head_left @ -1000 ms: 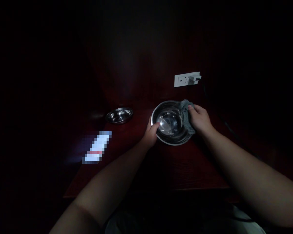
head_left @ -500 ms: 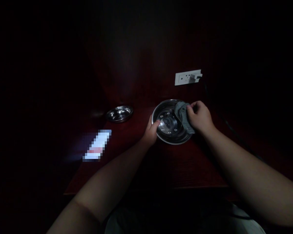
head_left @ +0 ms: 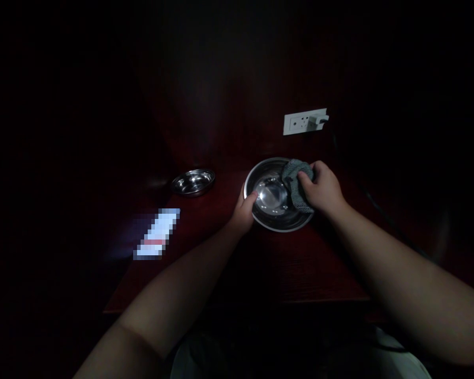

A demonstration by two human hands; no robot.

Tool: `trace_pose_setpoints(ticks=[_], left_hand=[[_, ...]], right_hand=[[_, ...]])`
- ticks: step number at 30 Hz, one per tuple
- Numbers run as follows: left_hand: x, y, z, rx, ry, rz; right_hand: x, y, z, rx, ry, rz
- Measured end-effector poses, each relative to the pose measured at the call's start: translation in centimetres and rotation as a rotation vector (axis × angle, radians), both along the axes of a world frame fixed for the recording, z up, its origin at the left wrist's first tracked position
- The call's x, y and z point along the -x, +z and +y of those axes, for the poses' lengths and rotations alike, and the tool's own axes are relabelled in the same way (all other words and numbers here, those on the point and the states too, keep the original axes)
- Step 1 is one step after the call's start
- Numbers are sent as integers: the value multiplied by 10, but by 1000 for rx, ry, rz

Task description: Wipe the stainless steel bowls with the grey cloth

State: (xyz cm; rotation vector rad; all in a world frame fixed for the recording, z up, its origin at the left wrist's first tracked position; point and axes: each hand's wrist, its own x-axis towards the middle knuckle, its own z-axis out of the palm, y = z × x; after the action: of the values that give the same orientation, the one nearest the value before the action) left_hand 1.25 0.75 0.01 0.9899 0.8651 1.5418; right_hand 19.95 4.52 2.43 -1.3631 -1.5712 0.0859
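A shiny metal bowl (head_left: 272, 198) is tilted toward me over the dark red table. My left hand (head_left: 244, 210) grips its left side, thumb inside the rim and the other fingers hidden behind the wall. On the right side, my right hand (head_left: 323, 189) is closed around a grey-green cloth (head_left: 296, 184), which lies over the rim and against the inner wall. The thumb presses on the cloth from inside the bowl; the fingers behind it are mostly hidden.
A smaller, shallow metal bowl (head_left: 193, 182) stands at the back left. Nearer to me glows a blurred, bright phone-like rectangle (head_left: 157, 234). A white wall socket (head_left: 305, 122) with a plug is behind the table (head_left: 300, 268). A dark cable runs down on the right.
My right thumb has moved left onto the cloth, and the cloth is bunched more around the rim. The shine inside the bowl has shifted. My left hand keeps its hold.
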Motion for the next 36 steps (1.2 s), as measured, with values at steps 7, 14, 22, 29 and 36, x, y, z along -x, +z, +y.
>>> trace_pose_setpoints(ticks=[7, 14, 22, 29, 36], left_hand=[[0, -4, 2, -36, -18, -19], [0, -8, 2, -12, -21, -6], [0, -8, 3, 9, -19, 5], [1, -5, 0, -13, -2, 29], [0, -1, 0, -75, 3, 30]], right_hand=[[1, -4, 3, 31, 11, 40], [-1, -3, 4, 119, 22, 76], [-1, -4, 4, 84, 24, 52], [0, 0, -2, 7, 18, 47], [-2, -2, 1, -13, 30, 68]])
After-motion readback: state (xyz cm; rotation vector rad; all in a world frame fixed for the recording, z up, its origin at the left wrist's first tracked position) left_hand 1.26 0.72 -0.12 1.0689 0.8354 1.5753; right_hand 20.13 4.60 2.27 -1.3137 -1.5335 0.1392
